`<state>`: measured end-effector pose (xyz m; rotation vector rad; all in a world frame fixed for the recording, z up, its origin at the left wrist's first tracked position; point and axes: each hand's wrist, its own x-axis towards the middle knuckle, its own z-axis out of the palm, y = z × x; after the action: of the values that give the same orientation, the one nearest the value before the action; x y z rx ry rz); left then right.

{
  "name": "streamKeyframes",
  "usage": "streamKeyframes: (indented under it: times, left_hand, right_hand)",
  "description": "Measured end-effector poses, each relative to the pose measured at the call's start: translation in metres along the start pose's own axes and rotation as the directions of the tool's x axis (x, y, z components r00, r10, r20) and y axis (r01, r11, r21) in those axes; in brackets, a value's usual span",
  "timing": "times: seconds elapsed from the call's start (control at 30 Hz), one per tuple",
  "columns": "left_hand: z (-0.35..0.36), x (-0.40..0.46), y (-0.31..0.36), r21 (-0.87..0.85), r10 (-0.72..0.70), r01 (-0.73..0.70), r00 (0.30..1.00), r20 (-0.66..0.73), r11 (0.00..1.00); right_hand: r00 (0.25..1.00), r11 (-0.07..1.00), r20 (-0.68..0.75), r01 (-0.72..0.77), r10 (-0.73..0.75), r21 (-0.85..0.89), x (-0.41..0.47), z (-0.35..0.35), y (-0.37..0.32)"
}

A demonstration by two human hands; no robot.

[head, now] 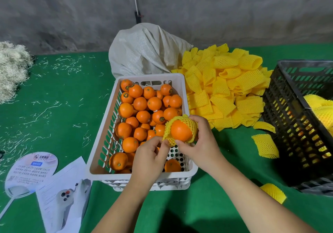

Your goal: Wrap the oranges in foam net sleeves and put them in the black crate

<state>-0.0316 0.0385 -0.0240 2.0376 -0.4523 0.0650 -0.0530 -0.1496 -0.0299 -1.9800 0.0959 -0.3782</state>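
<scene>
- The black crate (295,121), at three o'clock on the green cloth, looks rigid, with lattice walls; it already holds several sleeved fruits, so it likely needs no handling, only a drop-in over its near rim
- The white crate (153,176), at the centre, holds the loose oranges (142,106); each looks firm, smooth and a little slippery, with enough weight to roll, so a whole-palm cup probably suits better than fingertips
- The pile of foam net sleeves (228,92), at one to two o'clock of the white crate, looks very light, soft and stretchy; a sleeve is best taken by its open rim and spread
- The right hand (201,142) curls around the back of the half-sleeved orange (181,131), held above the white crate's near right corner, thumb under it
- The left hand (153,153), at seven o'clock of that fruit, pinches the rim of the yellow sleeve (187,120) between thumb and fingers
- The sleeve covers the far side only; judging by that, the net's rim needs drawing over the bare face while the palm steadies the fruit
</scene>
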Motion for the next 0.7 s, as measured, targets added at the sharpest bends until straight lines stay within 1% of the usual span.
streamKeyframes:
  times: [0.07,0.13,0.2,0.27,0.33,0.37,0.43,0.5,0.53,0.6,0.63,0.67,0.7]
  left_hand:
    - [0.000,-0.002,0.003,0.052,0.053,-0.049,0.996,-0.075,0.997]
    - [0.001,-0.002,0.004,0.101,0.117,-0.103,0.983,-0.140,0.990]
    - [0.004,-0.002,0.003,0.143,0.165,-0.141,0.971,-0.174,0.980]
    - [0.005,0.002,0.002,0.129,0.130,-0.109,0.977,-0.171,0.986]
    - [0.005,0.005,0.003,0.036,0.051,-0.046,0.988,-0.144,0.998]
    - [0.005,0.006,0.003,0.012,0.058,-0.057,0.988,-0.145,0.998]
    - [0.003,0.006,0.005,0.042,0.136,-0.130,0.974,-0.182,0.991]
    - [0.003,0.006,0.008,0.048,0.200,-0.195,0.951,-0.235,0.980]
    - [0.004,0.006,0.010,0.040,0.228,-0.225,0.941,-0.252,0.974]
    - [0.007,0.005,0.017,0.037,0.285,-0.284,0.929,-0.238,0.958]
    - [0.009,0.004,0.021,0.031,0.284,-0.285,0.932,-0.226,0.958]
    - [0.012,0.004,0.024,-0.018,0.214,-0.224,0.950,-0.229,0.974]
    - [0.013,0.005,0.029,-0.130,0.054,-0.086,0.970,-0.236,0.988]
  right_hand:
    - [1.000,1.000,0.005,-0.018,0.018,0.001,-0.002,0.004,0.000]
    - [0.999,0.997,0.007,-0.045,0.045,0.057,-0.004,0.010,-0.002]
    - [1.000,0.998,-0.011,-0.025,0.026,0.061,-0.006,0.014,-0.004]
    - [1.000,0.999,-0.029,0.006,-0.005,0.031,-0.007,0.016,-0.006]
    - [1.000,0.999,-0.020,-0.003,0.004,0.041,-0.007,0.014,-0.006]
    - [1.000,0.998,-0.008,-0.014,0.015,0.054,-0.006,0.012,-0.007]
    - [0.999,0.996,0.007,-0.035,0.035,0.087,-0.004,0.008,-0.008]
    - [0.997,0.987,-0.007,-0.078,0.079,0.141,-0.001,0.009,-0.009]
    - [0.993,0.977,-0.021,-0.114,0.120,0.181,0.000,0.011,-0.011]
    - [0.976,0.940,-0.055,-0.189,0.212,0.286,0.003,0.014,-0.012]
    - [0.968,0.924,-0.073,-0.203,0.239,0.325,0.003,0.014,-0.011]
    - [0.966,0.919,-0.090,-0.200,0.243,0.339,0.003,0.013,-0.011]
    - [0.968,0.922,-0.093,-0.190,0.233,0.338,0.003,0.011,-0.011]
